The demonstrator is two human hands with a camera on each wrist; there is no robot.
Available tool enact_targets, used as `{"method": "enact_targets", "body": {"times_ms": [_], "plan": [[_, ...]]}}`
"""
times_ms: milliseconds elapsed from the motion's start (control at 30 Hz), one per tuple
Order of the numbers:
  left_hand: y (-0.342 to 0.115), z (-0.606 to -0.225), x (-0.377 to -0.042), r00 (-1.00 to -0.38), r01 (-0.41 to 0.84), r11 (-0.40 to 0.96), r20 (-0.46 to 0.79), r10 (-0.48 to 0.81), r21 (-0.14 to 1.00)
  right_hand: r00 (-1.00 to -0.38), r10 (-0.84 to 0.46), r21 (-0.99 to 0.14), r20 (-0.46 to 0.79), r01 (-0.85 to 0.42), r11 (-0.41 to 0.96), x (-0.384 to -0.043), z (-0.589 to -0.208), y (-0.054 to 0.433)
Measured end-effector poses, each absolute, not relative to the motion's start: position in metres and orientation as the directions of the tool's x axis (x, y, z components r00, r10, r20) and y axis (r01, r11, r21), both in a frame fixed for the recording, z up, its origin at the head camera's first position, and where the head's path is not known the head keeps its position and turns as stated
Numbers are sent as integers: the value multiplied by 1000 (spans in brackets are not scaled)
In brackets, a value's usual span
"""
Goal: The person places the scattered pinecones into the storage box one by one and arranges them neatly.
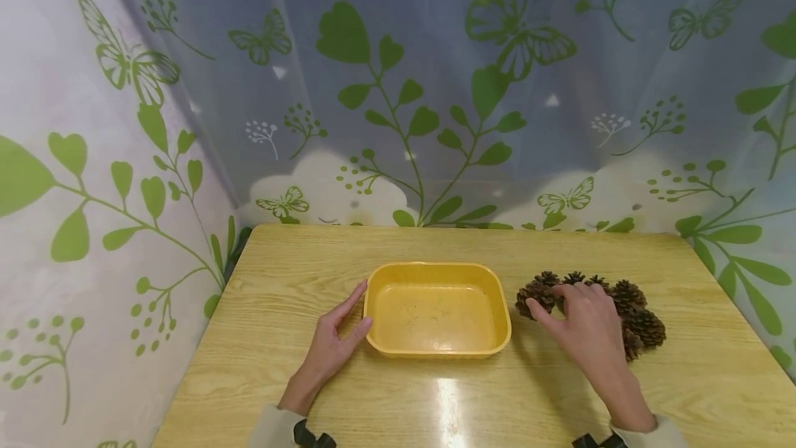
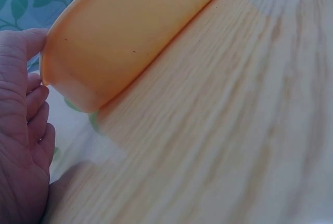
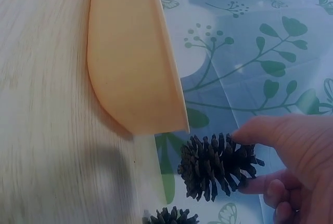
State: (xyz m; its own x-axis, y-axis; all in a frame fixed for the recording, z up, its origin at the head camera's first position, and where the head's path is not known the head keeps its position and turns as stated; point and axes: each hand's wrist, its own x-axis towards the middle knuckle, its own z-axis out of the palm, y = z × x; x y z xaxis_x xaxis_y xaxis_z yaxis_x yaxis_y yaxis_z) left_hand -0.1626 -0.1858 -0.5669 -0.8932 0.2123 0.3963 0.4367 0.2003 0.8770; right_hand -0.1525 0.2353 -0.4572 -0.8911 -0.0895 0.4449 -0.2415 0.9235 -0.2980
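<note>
A yellow rectangular plastic tray (image 1: 435,348) stands on the wooden table. My left hand (image 1: 332,343) rests against its left side, the fingers fairly straight and touching the rim; in the left wrist view the thumb meets the rim's edge. To the tray's right, my right hand (image 1: 591,330) pinches a brown pine cone (image 3: 208,167) between thumb and finger. In the right wrist view this cone appears above the table, close to the tray's end. Several other pine cones (image 1: 647,327) lie clustered around and behind the right hand, which hides some of them.
The light wooden table (image 1: 298,254) meets a curtain (image 1: 398,88) printed with green leaves and butterflies along its back. A pale printed curtain (image 1: 106,261) hangs on the left. Light glares off the tabletop in front of the tray.
</note>
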Motion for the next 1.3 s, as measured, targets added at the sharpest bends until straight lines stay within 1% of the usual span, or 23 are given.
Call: {"method": "enact_targets", "body": {"times_ms": [367,1100,1300], "plan": [[-186,-565,-162,-889,444,202,403,215,873,-891,-90,-304,444,-245,921,-152,-453,228],[-186,-563,-161,-883,458,191,420,210,868,-859,-131,-295,494,-307,905,-157,-449,215],[-186,-563,-161,-885,453,189,415,210,871,-841,-158,-287,518,-345,894,-160,-450,210]]}}
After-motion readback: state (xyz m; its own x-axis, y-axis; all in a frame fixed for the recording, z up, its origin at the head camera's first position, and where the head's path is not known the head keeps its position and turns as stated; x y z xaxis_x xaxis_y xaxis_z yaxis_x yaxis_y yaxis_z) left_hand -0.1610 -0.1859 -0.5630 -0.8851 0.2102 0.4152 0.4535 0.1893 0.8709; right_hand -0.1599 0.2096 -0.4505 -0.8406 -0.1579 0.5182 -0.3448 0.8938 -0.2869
